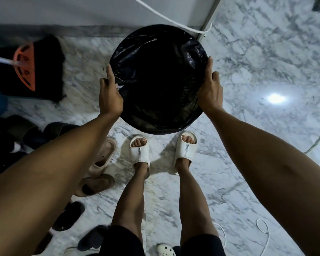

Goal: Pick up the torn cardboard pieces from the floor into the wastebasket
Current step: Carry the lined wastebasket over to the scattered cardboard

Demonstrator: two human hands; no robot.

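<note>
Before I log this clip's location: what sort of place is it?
Probably a home entryway or utility corner: polished marble floor, spare slippers lying by the wall, a broom, and a bag-lined wastebasket held by left hand and right hand.

Dim indoor shot, lamp glare on marble floor (275, 98), wide-angle edge warp, broom (26, 67) blurred

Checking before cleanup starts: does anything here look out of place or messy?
Spare sandals lie scattered left of the feet, one overturned. No torn cardboard shows. Both hands, left hand and right hand, grip the wastebasket rim.
</note>
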